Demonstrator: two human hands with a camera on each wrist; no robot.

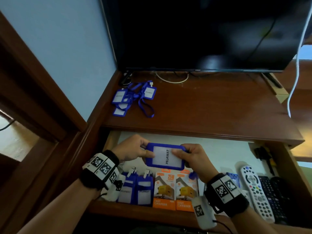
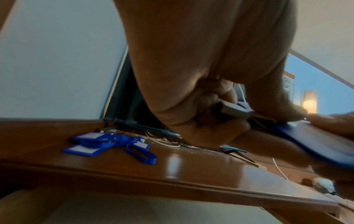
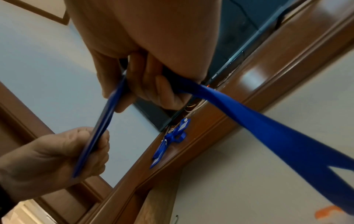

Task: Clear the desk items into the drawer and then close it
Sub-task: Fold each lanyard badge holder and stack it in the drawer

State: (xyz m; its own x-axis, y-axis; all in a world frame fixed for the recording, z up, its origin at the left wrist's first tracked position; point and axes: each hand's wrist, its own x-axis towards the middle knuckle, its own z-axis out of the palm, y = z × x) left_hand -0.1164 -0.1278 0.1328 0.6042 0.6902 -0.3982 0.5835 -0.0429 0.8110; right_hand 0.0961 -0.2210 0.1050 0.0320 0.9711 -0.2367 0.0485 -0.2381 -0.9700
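A blue badge holder [image 1: 164, 156] with a white card reading PELAWAT hangs flat above the open drawer [image 1: 211, 147], held between both hands. My left hand [image 1: 133, 149] pinches its left edge, thumb on top. My right hand [image 1: 189, 156] pinches its right edge; in the right wrist view the holder [image 3: 103, 119] is seen edge-on and its blue lanyard [image 3: 268, 130] trails out of the curled fingers [image 3: 153, 84]. Several more blue badge holders with lanyards [image 1: 133, 98] lie in a heap at the desk's back left, also seen as a heap [image 2: 109, 144] in the left wrist view.
In the drawer lie blue badge holders [image 1: 135, 190], two orange charger boxes [image 1: 173, 191], a white remote [image 1: 256, 188] and dark remotes [image 1: 275, 196]. A dark TV [image 1: 202, 31] stands at the back of the wooden desk [image 1: 211, 105], with white cables [image 1: 295, 73] at its right.
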